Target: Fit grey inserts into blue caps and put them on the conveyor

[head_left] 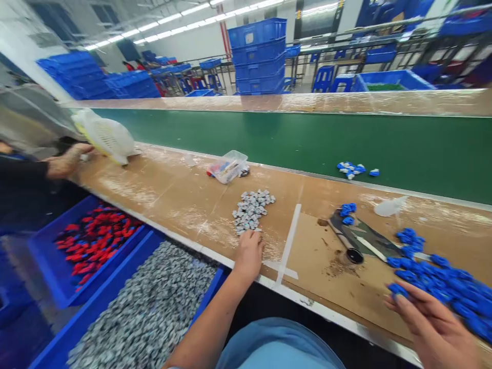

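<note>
My left hand (249, 252) rests at the near end of a small pile of grey pieces (251, 209) on the cardboard-covered bench. Its fingers are bent together at the pile, and what is between them is hidden. My right hand (432, 320) pinches a small blue piece (397, 290) between thumb and fingers, above the bench. Beside it spreads a heap of similar blue pieces (434, 277). Between my hands lie a small dark cup (354, 255), a white stick-like tool (371, 248) and a few blue pieces (348, 209) on a camouflage-patterned cloth or strip.
A green conveyor belt (269, 136) runs behind the bench, carrying several blue-and-white pieces (350, 169). Blue bins of grey pieces (146, 312) and red pieces (96, 241) stand at left. A clear box (229, 166) and a white basket (109, 136) sit farther along, near another person's hand (69, 161).
</note>
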`<state>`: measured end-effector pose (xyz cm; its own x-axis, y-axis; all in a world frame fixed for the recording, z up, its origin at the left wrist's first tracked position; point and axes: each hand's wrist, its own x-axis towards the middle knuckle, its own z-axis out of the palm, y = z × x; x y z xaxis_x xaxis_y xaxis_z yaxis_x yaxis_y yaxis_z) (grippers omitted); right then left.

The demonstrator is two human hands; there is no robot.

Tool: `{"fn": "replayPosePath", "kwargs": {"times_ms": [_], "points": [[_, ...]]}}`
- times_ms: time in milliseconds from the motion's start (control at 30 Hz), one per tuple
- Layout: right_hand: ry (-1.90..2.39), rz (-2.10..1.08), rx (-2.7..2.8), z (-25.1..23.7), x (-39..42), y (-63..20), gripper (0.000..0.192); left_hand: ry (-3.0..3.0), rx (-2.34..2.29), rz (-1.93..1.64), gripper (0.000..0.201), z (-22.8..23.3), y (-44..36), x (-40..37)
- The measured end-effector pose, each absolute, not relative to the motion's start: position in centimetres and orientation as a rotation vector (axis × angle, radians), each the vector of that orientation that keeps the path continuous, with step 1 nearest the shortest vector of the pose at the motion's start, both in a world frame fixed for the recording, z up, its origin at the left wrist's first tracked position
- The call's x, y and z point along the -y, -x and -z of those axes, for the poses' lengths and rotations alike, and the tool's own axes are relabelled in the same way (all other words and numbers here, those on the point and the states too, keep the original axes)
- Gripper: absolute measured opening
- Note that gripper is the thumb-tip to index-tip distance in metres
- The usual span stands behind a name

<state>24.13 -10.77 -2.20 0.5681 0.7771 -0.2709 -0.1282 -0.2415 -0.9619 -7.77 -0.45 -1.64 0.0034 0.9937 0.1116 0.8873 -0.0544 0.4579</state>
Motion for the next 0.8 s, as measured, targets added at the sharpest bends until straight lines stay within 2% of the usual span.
{"fn": "replayPosePath", "kwargs": {"times_ms": [167,300,367,467,667,800], "points": [[1.431,-1.204,0.412,-0.5,9.3,-21.7,0.043,-2.230,-1.801,-0.819,0.016,3.2,8.6,0.3],[1.413,-1.225,0.492,-0.6,9.2,-21.6,0.041,-2.091,-1.580,-1.184,0.018,3.3,7.8,1.0],[1.426,-1.179,0.626,-0.4,9.1,-21.8,0.040,-1.897,-1.454,-1.214,0.020,2.9,6.2,1.5],[1.496,-0.943,0.960,-0.2,8.4,-22.4,0.038,-1.556,-1.250,-1.116,0.020,2.2,3.0,2.1],[1.658,-0.087,1.728,-1.1,6.6,-23.2,0.020,-1.053,-0.974,-0.919,0.024,1.9,-2.1,2.7],[1.552,0.094,1.977,-1.3,5.5,-23.4,0.020,-0.912,-0.917,-0.869,0.024,2.3,-3.4,2.7]]}}
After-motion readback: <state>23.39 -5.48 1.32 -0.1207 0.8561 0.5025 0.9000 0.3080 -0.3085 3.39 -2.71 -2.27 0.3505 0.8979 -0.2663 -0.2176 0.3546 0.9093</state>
